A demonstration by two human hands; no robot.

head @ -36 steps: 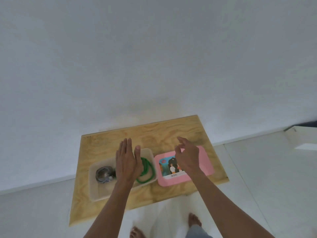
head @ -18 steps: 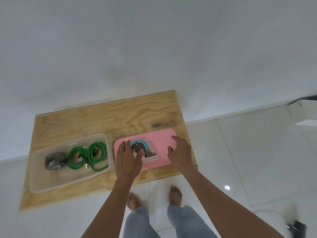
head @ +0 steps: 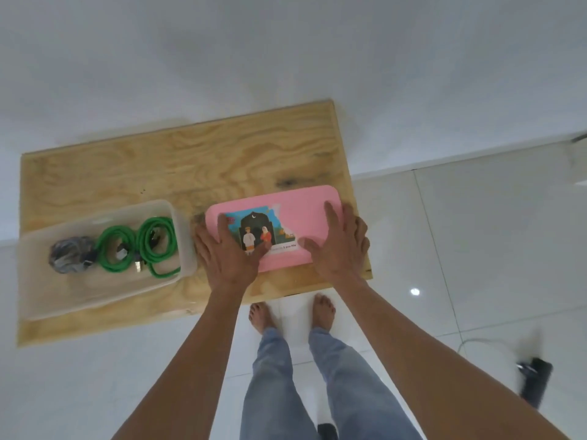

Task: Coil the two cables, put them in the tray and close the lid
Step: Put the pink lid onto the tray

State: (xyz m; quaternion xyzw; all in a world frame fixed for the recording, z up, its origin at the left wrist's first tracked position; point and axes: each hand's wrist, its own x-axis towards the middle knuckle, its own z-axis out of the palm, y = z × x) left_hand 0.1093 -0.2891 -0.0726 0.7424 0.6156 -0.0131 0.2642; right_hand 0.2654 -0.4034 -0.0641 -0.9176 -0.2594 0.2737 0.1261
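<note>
White glossy floor tiles and a plain white wall surround a low plywood board where the work lies. At about nine o'clock on the board sits the clear plastic tray, and both cables are already coiled inside it: the green cable in two loops towards the tray's three o'clock side, the grey cable bundled at its nine o'clock side.

One second ago the left hand was over the tray beside the green coil; it has since crossed over to the pink lid, which lies flat on the board at about three o'clock, just beside the tray. The left hand now rests on the lid's nine o'clock end, fingers spread and thumb across the picture label. The right hand lies on the three o'clock end, fingers straight and reaching over the edge. Neither hand has a curled grip yet, and the lid looks unlifted.

So the coiling and stowing appear done; what remains is to raise the lid, carry it towards nine o'clock and seat it on the tray.

The label shows two drawn figures under a dark arch with a crescent. Its small print is mostly blurred; only something like "5 pcs" can be made out.
</note>
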